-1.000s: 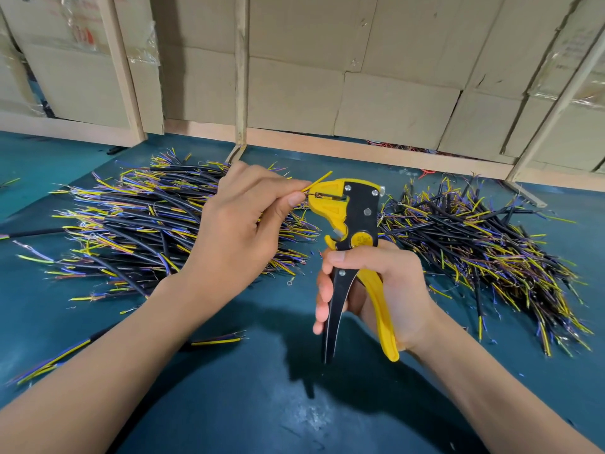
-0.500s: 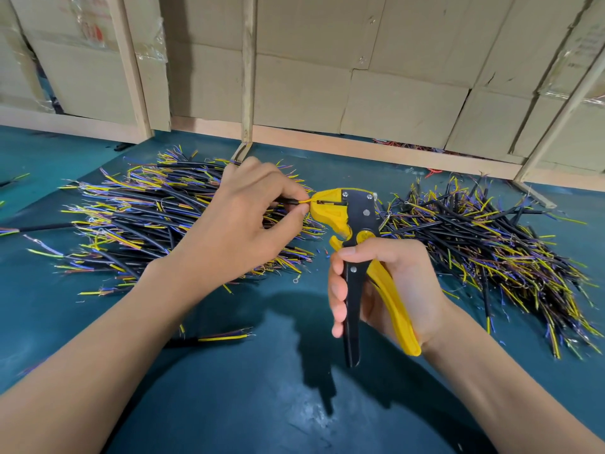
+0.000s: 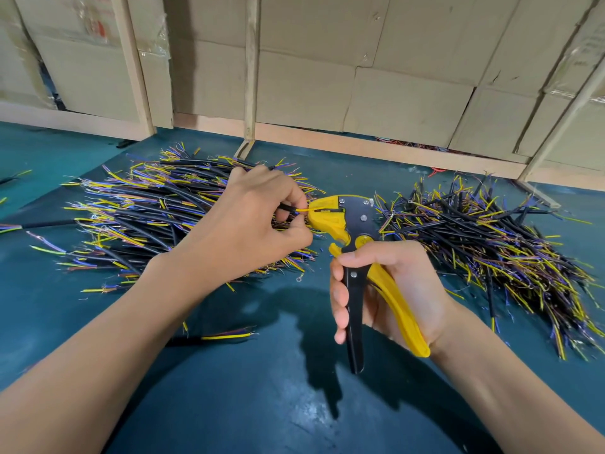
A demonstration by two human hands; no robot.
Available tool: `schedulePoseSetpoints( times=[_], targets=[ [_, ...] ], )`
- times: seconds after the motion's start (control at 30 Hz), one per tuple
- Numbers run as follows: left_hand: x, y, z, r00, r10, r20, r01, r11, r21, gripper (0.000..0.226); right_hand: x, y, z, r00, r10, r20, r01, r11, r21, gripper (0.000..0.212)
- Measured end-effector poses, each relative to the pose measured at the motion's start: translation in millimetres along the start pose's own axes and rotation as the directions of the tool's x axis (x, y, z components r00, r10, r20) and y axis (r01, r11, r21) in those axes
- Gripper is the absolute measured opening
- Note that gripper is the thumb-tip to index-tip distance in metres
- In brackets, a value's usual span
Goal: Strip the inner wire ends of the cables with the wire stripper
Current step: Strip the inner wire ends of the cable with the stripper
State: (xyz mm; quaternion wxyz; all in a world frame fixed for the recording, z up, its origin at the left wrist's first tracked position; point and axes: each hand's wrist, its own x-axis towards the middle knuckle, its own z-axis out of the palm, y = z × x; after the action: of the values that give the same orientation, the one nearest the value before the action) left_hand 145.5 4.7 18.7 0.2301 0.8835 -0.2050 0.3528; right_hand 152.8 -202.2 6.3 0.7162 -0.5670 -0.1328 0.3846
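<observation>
My right hand (image 3: pixel 393 290) grips the handles of a yellow and black wire stripper (image 3: pixel 353 244), jaws pointing left. My left hand (image 3: pixel 248 231) pinches a short black cable (image 3: pixel 289 208) just left of the jaws. The cable's yellow inner wire (image 3: pixel 302 210) runs into the stripper's jaws. Most of the cable is hidden under my fingers. A large pile of black cables (image 3: pixel 147 217) with yellow and purple wire ends lies behind my left hand.
A second pile of cables (image 3: pixel 491 244) lies to the right on the teal table (image 3: pixel 262 404). One loose cable (image 3: pixel 226 335) lies under my left forearm. Cardboard boxes (image 3: pixel 393 103) and wooden posts (image 3: pixel 250 77) stand along the table's far edge.
The yellow wire went from sticking up over the jaws to lying inside them. My left hand came closer to the stripper. The handles look squeezed closer together.
</observation>
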Motion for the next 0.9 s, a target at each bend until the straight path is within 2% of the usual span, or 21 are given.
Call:
schedulePoseSetpoints(
  times=[0.17, 0.33, 0.47, 0.67, 0.9],
  targets=[
    [-0.5, -1.7, -1.5, 1.0, -0.007, -0.005, 0.007, 0.998, -0.063, 0.008, -1.7, -2.5, 3.5, 0.999, -0.018, -0.029, 0.019, 1.0, 0.003, 0.017],
    [-2.9, 5.6, 3.1, 0.986, -0.147, -0.074, 0.112, 0.929, -0.353, 0.01, -3.0, -3.6, 5.4, 0.997, -0.073, -0.006, 0.073, 0.997, 0.026, 0.015],
    [-1.3, 6.9, 7.6, 0.967, -0.253, -0.033, 0.208, 0.856, -0.474, 0.013, -3.3, -3.3, 6.7, 0.996, -0.085, 0.0, 0.085, 0.995, 0.045, 0.016],
    [0.0, -9.0, -6.8, 0.993, -0.061, 0.098, 0.089, 0.949, -0.304, 0.004, -2.5, -1.4, 5.4, 0.998, -0.046, -0.039, 0.046, 0.999, 0.008, 0.014],
    [-1.0, -11.5, -11.1, 0.993, -0.003, 0.12, 0.028, 0.978, -0.205, 0.014, -2.4, -1.2, 4.7, 0.998, -0.017, -0.063, 0.015, 0.999, -0.031, 0.014]
  ],
)
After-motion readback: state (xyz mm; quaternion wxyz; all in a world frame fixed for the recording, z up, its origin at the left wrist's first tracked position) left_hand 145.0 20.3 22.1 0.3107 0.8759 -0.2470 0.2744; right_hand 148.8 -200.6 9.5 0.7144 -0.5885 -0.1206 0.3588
